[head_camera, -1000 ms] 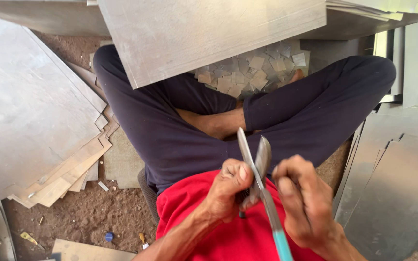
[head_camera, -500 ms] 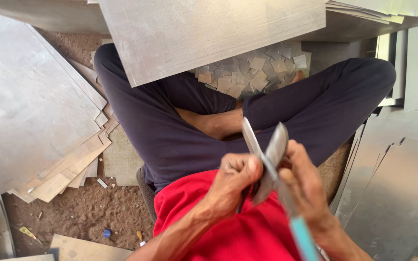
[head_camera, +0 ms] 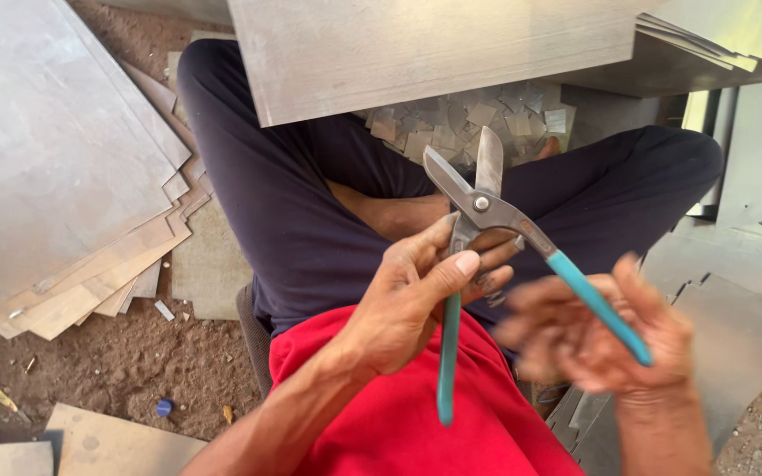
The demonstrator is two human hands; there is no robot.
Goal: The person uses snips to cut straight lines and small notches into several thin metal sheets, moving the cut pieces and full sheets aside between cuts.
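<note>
A pair of tin snips (head_camera: 478,207) with teal-sleeved handles was held up over the person's lap, its steel blades spread a little and pointing away from the body, nothing between them. Beyond the blades a heap of small cut metal pieces (head_camera: 478,119) lay on the ground between the crossed legs in dark trousers (head_camera: 293,211), partly hidden under a large grey sheet (head_camera: 434,53) that reached across the top. A stack of metal sheets (head_camera: 55,185) lay to the left on bare dirt (head_camera: 125,361), and more sheet offcuts (head_camera: 734,308) lay to the right. The left hand (head_camera: 412,295) was wrapped around one handle just below the pivot, thumb pressed across it. The right hand (head_camera: 593,339), blurred, lay half-open under the other handle, which ran across its palm and fingers; how firmly it gripped could not be told.
</note>
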